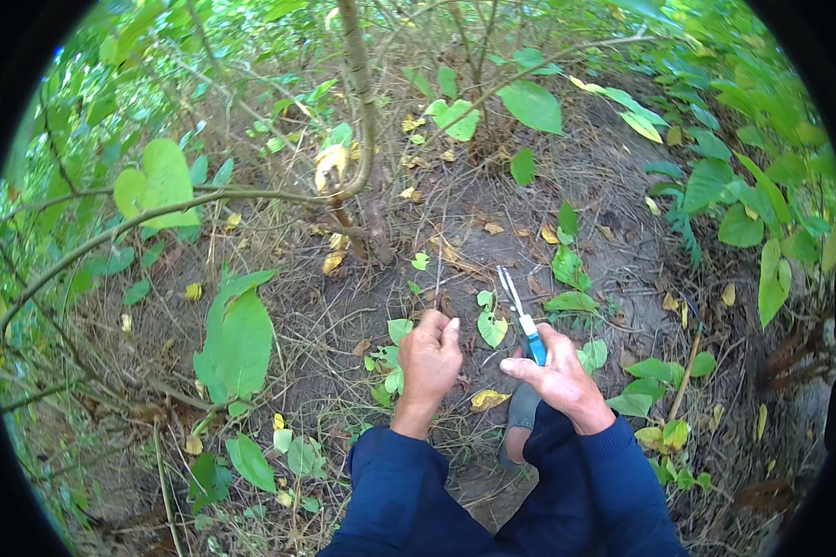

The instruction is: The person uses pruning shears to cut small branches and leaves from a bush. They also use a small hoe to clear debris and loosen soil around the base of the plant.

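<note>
My left hand is closed around the lower end of a thin, dry twig that points up and away from me. To its right, my right hand grips a small cutting tool with a blue and white handle, probably pruning snips. Its narrow metal blades point forward, slightly parted at the tips. The tool and the twig are apart. Below both hands lies bare soil with dry grass and fallen leaves; a small green seedling grows between them.
A shrub's stem rises ahead, with a long side branch curving out to the left. Large green leaves hang at the left. Leafy plants stand on the right. My shoe is below my right hand.
</note>
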Demonstrator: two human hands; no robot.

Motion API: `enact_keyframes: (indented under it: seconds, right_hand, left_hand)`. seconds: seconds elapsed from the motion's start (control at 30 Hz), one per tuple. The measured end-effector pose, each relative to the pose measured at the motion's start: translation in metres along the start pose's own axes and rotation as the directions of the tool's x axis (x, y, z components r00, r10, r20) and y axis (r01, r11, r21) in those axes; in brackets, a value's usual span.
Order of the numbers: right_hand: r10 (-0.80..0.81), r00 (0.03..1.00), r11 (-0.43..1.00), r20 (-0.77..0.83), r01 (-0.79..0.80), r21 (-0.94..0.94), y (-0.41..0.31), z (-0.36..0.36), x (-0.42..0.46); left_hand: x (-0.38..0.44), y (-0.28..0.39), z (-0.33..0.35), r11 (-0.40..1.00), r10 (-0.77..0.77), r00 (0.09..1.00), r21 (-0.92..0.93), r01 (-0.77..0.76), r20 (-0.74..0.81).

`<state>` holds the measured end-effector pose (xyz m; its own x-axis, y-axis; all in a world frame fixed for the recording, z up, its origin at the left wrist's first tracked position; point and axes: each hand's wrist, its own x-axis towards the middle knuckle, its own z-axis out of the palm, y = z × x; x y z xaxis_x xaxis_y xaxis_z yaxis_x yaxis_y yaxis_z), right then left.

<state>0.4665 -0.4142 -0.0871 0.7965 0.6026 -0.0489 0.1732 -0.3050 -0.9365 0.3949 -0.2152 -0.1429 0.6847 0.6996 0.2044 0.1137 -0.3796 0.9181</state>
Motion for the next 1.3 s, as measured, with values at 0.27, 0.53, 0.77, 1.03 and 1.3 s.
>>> enact_keyframes:
  seconds: [0.27, 0.53, 0.77, 1.03, 1.3]
  right_hand:
    - [0.027, 0.996, 1.0, 0.082, -0.026, -0.003, -0.006, 0.001, 0.0]
    - [0.035, 0.997, 0.999, 0.063, -0.035, -0.004, -0.01, -0.004, -0.006]
    - [0.026, 0.997, 0.996, 0.078, -0.019, -0.091, 0.0, -0.011, -0.004]
    - [0.032, 0.996, 0.998, 0.078, -0.028, -0.051, -0.006, -0.018, 0.0]
    - [-0.003, 0.995, 0.999, 0.102, 0.008, -0.048, 0.0, -0.012, -0.003]
  left_hand:
    - [0.007, -0.007, -0.007, 0.987, 0.161, 0.985, -0.011, -0.162, -0.064]
    - [0.068, 0.0, -0.023, 0.982, 0.163, 0.972, 0.127, -0.142, -0.172]
    - [0.183, 0.012, -0.017, 0.93, 0.309, 0.935, 0.26, -0.26, -0.173]
    - [0.135, 0.006, -0.012, 0.925, 0.178, 0.984, -0.346, -0.158, 0.028]
    - [0.083, 0.011, -0.042, 0.769, 0.101, 0.992, -0.625, -0.129, -0.081]
